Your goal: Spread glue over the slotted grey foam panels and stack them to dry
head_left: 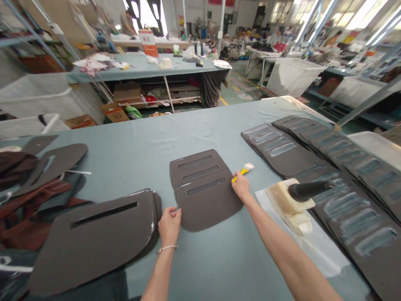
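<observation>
Several dark grey, round-cornered panels [209, 209] lie overlapped in front of me, each with a long slot. At the front panel's left edge, my left hand [170, 225] is closed, fingertips pinched on the rim. My right hand [242, 187] grips a yellow-handled brush [248, 167] with pale bristles, and its fingers touch the panel's right edge. A cream plastic container [282, 200] with a black cylinder [308, 190] on it stands on a white sheet [328, 259] to the right.
More slotted dark panels [109, 234] are stacked at left, beside brown and dark pieces [53, 205]. Rows of overlapped panels [282, 146] with whitish smears cover the right side. Beyond my blue-green table [150, 146] stand another table [125, 73] and white bins [291, 77].
</observation>
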